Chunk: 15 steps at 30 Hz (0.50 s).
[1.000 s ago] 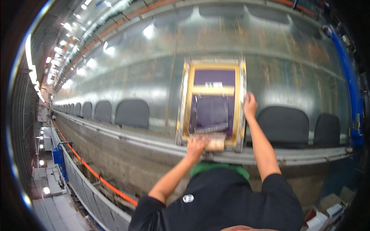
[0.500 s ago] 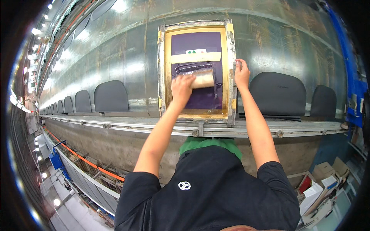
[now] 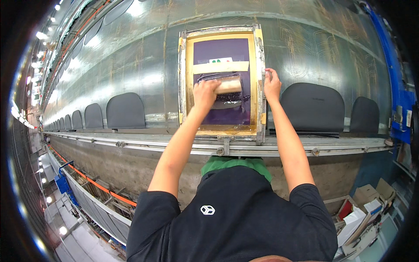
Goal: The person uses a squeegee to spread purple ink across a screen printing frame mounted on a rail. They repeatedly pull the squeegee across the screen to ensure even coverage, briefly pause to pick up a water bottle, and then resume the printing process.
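A screen-printing frame point(image 3: 260, 56) with a pale metal rim and a purple mesh point(image 3: 222, 117) lies in front of me. My left hand point(image 3: 205, 94) is closed on the left end of a squeegee point(image 3: 229, 85) with a tan blade, tilted over the mesh. Dark, shiny ink point(image 3: 233, 99) shows just on the near side of the squeegee. At the frame's right rim my right hand point(image 3: 272, 87) has its curled fingers and thumb against the edge. A strip of yellowish tape point(image 3: 220, 67) crosses the mesh beyond the squeegee.
Dark grey rounded panels point(image 3: 312, 107) lie in a row on the long metal table point(image 3: 148, 56), on both sides of the frame. A metal rail point(image 3: 174, 146) runs along its near edge. Cardboard boxes point(image 3: 365, 194) stand at the lower right.
My left hand and the squeegee have shifted slightly away from me over the mesh. Ink on the near side now shows a different shiny patch. My right hand stays at the rim.
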### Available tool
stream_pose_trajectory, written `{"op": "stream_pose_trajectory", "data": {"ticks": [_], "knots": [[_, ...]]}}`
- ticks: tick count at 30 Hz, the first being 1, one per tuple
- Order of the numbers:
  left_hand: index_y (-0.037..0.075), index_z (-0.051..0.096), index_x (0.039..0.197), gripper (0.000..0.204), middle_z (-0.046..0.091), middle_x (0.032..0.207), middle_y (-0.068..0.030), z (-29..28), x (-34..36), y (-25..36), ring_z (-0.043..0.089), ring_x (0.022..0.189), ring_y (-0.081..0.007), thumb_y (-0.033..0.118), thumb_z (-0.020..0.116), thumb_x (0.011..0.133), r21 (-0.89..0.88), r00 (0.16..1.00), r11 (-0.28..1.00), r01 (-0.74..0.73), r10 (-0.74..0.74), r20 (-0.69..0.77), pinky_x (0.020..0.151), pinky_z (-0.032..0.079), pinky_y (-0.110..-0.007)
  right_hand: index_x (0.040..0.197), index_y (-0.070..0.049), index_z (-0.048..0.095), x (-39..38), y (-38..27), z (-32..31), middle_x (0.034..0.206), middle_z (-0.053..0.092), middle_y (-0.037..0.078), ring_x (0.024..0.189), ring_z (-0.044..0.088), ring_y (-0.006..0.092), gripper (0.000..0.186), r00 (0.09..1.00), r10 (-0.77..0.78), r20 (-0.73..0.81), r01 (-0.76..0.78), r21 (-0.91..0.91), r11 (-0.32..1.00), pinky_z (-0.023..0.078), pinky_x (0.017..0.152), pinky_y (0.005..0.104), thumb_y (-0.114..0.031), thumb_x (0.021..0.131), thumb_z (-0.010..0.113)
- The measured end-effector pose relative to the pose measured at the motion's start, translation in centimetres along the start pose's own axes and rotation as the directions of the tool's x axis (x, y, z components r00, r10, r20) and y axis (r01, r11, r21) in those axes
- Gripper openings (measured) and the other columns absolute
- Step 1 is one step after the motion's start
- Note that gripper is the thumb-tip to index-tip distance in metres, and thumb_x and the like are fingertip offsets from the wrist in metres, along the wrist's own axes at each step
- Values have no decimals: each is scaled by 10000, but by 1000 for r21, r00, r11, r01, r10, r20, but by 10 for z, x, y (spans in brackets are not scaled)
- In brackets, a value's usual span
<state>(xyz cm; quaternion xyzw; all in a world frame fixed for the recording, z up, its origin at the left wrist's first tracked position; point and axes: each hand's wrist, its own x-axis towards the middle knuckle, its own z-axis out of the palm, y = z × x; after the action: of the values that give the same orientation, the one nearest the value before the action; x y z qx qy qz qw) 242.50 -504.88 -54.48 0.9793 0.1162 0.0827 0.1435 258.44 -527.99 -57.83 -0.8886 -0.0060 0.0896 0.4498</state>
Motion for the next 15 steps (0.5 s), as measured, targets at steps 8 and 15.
{"op": "stream_pose_trajectory", "data": {"ticks": [8,15], "knots": [[244,758,1095,406,721,1151,35,-15,-74,19,640,1042,-192,25,690,760,-40,987,999,30,-24,156,854,457,-372,1095,-98,672,22,8,0,694,633,60,605,628,176,176,970,128,206,-175,228,958,498,588,343,-197,977,587],[253,772,1056,356,743,1061,27,-4,16,-7,655,980,-205,41,628,809,-18,995,995,93,-92,44,829,457,-385,1105,-100,661,28,27,13,645,529,-32,522,469,61,164,998,-48,50,38,187,982,366,456,242,-205,999,592]]}}
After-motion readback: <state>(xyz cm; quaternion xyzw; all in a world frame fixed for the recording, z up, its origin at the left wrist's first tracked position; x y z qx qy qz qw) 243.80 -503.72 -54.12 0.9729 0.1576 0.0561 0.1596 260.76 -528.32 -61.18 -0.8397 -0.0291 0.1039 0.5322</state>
